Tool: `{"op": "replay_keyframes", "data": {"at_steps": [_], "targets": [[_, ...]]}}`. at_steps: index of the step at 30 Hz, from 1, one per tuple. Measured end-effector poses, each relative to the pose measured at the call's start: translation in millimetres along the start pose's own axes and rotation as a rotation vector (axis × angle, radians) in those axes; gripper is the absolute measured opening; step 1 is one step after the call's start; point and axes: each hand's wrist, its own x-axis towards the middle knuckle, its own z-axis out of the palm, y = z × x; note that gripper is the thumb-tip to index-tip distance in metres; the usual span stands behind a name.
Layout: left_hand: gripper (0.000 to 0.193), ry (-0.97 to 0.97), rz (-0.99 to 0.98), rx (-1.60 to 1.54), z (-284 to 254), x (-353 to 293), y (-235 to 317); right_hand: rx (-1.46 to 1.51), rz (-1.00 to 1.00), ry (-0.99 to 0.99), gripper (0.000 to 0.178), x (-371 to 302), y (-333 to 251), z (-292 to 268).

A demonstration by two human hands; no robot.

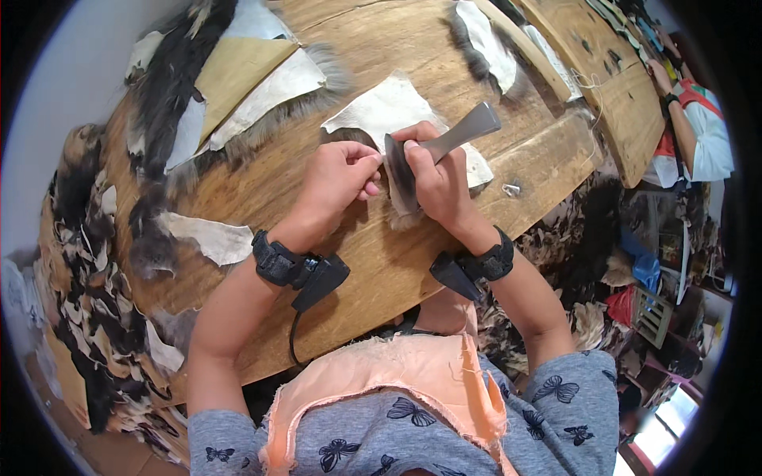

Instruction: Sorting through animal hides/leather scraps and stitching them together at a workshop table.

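Observation:
My right hand (439, 170) is wrapped around a grey metal blade tool (468, 131) with a flared handle end. Its wide, flat head (402, 178) stands on edge to the left of my fingers. My left hand (343, 176) is closed in a pinch close beside that head; what lies between its fingertips is hidden. Beneath both hands lies a fur pelt piece (389, 107), white skin side up, on the wooden table (294, 174). A tuft of its pale fur shows below the blade.
More pelt pieces lie at the far left (274, 91), left (210, 238) and far right (488, 47). A small whitish scrap (510, 190) is near the right edge. Fur scraps are heaped left of the table (95, 309). Another person (690, 131) works at the right-hand board (611, 95).

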Motion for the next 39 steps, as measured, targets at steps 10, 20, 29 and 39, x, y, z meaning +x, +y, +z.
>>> {"op": "replay_keyframes", "data": {"at_steps": [10, 20, 29, 39], "targets": [[0.011, 0.115, 0.035, 0.258, 9, 4, 3, 0.005, -0.018, -0.022, 0.011, -1, 7, 0], [0.015, 0.146, 0.137, 0.404, 12, 5, 3, -0.018, -0.007, -0.002, 0.011, 4, 10, 6], [0.011, 0.130, 0.108, 0.256, 9, 3, 1, 0.036, 0.015, -0.090, 0.015, 2, 9, -2], [0.007, 0.022, 0.032, 0.031, 1, 3, 5, 0.215, 0.189, -0.255, 0.022, 7, 20, -13]]}}
